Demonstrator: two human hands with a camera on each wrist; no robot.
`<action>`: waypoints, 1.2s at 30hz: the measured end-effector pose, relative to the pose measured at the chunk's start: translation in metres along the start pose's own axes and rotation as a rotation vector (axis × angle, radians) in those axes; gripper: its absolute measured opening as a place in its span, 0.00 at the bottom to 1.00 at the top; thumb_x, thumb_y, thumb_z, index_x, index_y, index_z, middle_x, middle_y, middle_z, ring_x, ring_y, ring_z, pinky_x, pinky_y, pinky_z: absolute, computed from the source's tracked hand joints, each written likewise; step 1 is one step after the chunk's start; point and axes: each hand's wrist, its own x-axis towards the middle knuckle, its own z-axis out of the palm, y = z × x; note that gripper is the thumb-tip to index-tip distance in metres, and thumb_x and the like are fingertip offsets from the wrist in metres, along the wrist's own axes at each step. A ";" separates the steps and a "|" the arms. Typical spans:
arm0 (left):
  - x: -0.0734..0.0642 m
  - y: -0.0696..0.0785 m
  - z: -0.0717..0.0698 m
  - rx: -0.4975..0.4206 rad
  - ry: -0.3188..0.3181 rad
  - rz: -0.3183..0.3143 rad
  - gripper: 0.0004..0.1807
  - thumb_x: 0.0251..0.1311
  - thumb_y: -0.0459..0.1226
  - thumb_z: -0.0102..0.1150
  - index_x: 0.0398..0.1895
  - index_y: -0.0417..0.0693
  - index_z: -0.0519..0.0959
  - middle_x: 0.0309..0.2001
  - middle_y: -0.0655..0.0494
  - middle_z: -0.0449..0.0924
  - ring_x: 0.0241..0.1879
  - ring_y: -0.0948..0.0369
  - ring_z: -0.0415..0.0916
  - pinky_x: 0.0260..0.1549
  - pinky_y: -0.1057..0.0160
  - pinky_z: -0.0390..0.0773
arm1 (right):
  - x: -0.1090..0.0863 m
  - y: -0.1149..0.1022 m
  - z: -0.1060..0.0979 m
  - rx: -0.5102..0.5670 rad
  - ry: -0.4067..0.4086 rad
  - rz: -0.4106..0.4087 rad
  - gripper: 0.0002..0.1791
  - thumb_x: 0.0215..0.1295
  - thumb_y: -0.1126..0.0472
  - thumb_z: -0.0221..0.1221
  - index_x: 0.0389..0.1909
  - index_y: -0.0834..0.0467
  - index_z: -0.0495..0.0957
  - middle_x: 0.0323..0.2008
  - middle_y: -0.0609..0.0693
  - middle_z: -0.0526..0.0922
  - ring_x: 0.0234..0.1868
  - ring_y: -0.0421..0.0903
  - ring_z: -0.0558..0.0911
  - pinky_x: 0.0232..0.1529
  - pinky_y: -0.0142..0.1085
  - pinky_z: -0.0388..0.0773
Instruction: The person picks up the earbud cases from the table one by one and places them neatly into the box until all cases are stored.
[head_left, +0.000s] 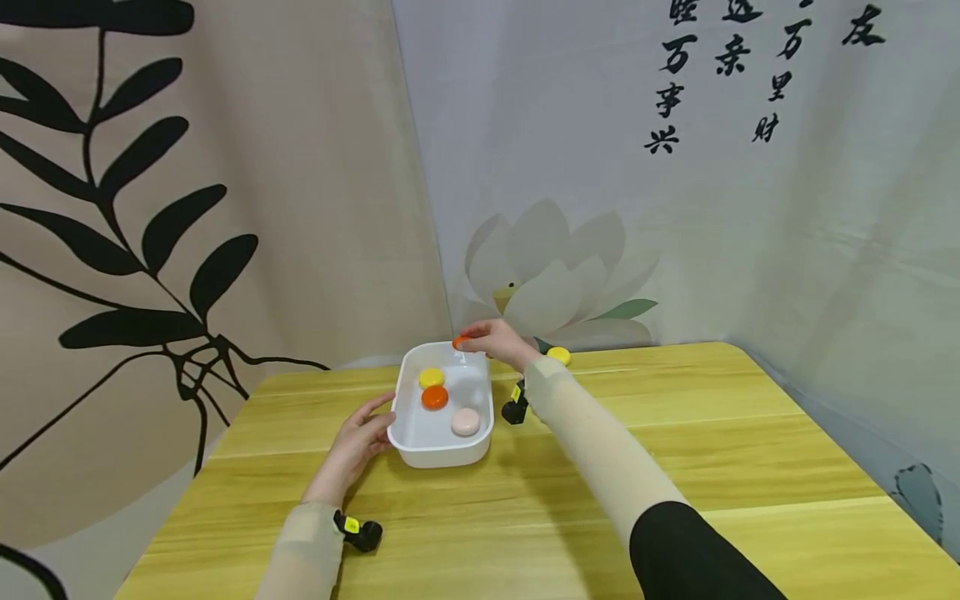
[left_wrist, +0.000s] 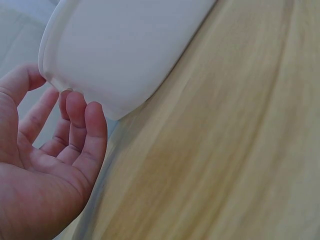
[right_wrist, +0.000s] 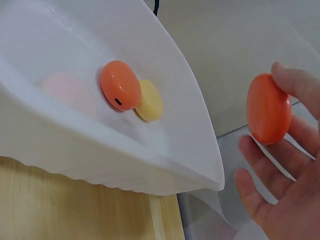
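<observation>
A white plastic tub [head_left: 440, 457] stands near the table's far edge. In it lie a yellow [head_left: 431, 377], an orange [head_left: 434, 397] and a pale pink [head_left: 465, 422] smooth, pebble-shaped piece; the orange one shows a small dark slot in the right wrist view. My left hand [head_left: 354, 446] grips the tub's left rim, its fingertips curled against the edge in the left wrist view. Over the tub's far end, my right hand [head_left: 501, 343] pinches a second orange pebble-shaped piece [right_wrist: 269, 109] between thumb and fingers, apart from the tub wall in the right wrist view.
Another yellow piece [head_left: 558, 355] lies at the table's far edge, just beyond the right wrist. The wooden table [head_left: 720, 467] meets a printed curtain [head_left: 337, 208] behind. Small black cameras [head_left: 514, 408] are strapped to both wrists.
</observation>
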 end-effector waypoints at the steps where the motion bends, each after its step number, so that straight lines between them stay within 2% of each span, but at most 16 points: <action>1: 0.000 0.000 0.000 0.000 0.001 -0.002 0.30 0.66 0.36 0.58 0.71 0.47 0.64 0.43 0.43 0.77 0.30 0.57 0.75 0.36 0.61 0.79 | 0.001 0.000 0.000 0.006 0.004 -0.002 0.25 0.60 0.50 0.67 0.56 0.57 0.79 0.53 0.50 0.80 0.54 0.49 0.76 0.56 0.45 0.72; 8: -0.001 0.000 0.001 -0.002 0.002 -0.002 0.30 0.66 0.36 0.58 0.71 0.46 0.64 0.42 0.44 0.78 0.30 0.57 0.75 0.36 0.61 0.79 | 0.005 0.004 0.007 0.017 0.042 -0.008 0.24 0.59 0.52 0.67 0.55 0.58 0.79 0.51 0.51 0.81 0.53 0.49 0.76 0.57 0.42 0.72; 16: 0.000 -0.002 0.001 0.002 0.019 -0.006 0.27 0.66 0.36 0.57 0.69 0.48 0.67 0.45 0.40 0.77 0.32 0.55 0.76 0.37 0.61 0.79 | 0.007 0.004 0.015 0.009 0.037 0.004 0.23 0.61 0.53 0.66 0.56 0.58 0.78 0.52 0.52 0.80 0.51 0.50 0.77 0.57 0.44 0.73; 23: -0.002 0.001 0.001 0.004 0.008 0.001 0.28 0.66 0.36 0.58 0.69 0.48 0.66 0.46 0.41 0.76 0.31 0.57 0.77 0.35 0.62 0.78 | 0.014 0.004 0.019 -0.046 0.031 -0.027 0.25 0.60 0.50 0.67 0.55 0.58 0.79 0.51 0.51 0.81 0.50 0.48 0.78 0.53 0.42 0.75; 28: -0.002 0.001 0.001 -0.005 0.005 0.004 0.30 0.65 0.36 0.59 0.70 0.47 0.65 0.47 0.40 0.76 0.31 0.58 0.77 0.35 0.62 0.79 | 0.017 0.005 0.023 -0.032 0.034 -0.014 0.25 0.60 0.50 0.67 0.54 0.58 0.79 0.50 0.50 0.81 0.50 0.49 0.77 0.53 0.42 0.74; 36: 0.000 0.000 0.000 -0.015 -0.001 0.002 0.30 0.66 0.36 0.58 0.71 0.47 0.64 0.49 0.38 0.75 0.32 0.56 0.76 0.37 0.60 0.79 | 0.018 0.001 0.028 -0.028 0.077 -0.005 0.23 0.60 0.52 0.67 0.53 0.58 0.80 0.50 0.51 0.81 0.50 0.50 0.77 0.54 0.43 0.74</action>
